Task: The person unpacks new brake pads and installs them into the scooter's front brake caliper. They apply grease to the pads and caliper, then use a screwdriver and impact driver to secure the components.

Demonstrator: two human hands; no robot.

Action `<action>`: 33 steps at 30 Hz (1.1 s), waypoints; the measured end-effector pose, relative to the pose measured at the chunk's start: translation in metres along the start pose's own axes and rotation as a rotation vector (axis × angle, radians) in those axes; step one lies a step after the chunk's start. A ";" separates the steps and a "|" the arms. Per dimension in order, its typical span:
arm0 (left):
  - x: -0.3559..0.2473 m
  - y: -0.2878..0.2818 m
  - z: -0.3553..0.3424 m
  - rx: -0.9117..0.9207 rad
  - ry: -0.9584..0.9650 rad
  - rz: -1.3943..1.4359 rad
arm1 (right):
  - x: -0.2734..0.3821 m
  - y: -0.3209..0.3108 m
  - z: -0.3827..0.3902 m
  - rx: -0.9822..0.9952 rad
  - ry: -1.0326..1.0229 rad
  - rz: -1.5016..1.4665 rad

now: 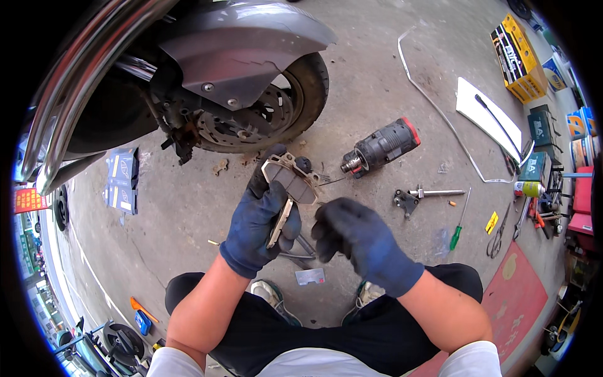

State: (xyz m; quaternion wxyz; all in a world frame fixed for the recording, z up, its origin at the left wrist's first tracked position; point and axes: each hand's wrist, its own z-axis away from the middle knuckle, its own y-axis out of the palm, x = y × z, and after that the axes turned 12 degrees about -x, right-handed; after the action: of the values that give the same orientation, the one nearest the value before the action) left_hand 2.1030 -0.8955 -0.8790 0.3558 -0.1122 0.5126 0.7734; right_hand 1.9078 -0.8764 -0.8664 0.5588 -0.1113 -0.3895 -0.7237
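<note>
My left hand [254,223], in a dark blue-black work glove, grips a brake caliper piece [311,195] with a grey brake pad [290,181] set in it, friction face up. A second brake pad [280,224] stands on edge between the same hand's fingers. My right hand [364,242], gloved alike, hovers just right of these parts, apart from them. Its fingers curl inward, and whatever they may hold is hidden. Ahead stands a wheel with a brake disc [270,113] under a grey fender [245,50].
A black power tool with a red end [383,146] lies ahead of my right hand. Farther right are a metal bracket with a rod [408,201], a green-handled screwdriver [455,237] and scissors [498,235]. Flat blue packaging [122,181] lies left; a card [310,276] lies between my feet.
</note>
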 end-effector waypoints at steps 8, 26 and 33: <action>0.024 0.012 0.003 -0.172 0.273 -0.316 | -0.009 0.025 0.003 -0.109 -0.095 0.132; 0.008 0.000 -0.011 -0.050 0.163 -0.200 | 0.053 -0.011 0.011 -0.123 -0.303 0.202; 0.008 0.000 -0.012 -0.064 0.151 -0.188 | 0.034 -0.009 -0.001 -0.287 -0.813 0.581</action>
State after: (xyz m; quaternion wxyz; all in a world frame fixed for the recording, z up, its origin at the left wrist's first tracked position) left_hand 2.0947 -0.9022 -0.8888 0.3835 -0.2292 0.5001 0.7418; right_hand 1.8874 -0.9012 -0.8506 0.5193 -0.5624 -0.4249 -0.4832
